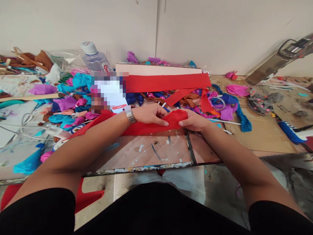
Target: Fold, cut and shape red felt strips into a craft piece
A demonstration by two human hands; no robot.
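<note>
A long red strip of cloth [144,128] lies across the glass tabletop [151,153] in front of me. My left hand [150,114], with a metal watch on its wrist, presses and pinches the strip near its right end. My right hand [193,121] grips the bunched right end of the same strip, thumb on top. Both hands sit close together, almost touching.
Behind the hands lie a wide red cloth band [168,82], a pale board [156,69], a plastic water bottle [94,58] and heaps of coloured cloth scraps [70,98]. Cardboard [259,130] covers the table at the right, with a glue gun [281,60] beyond it.
</note>
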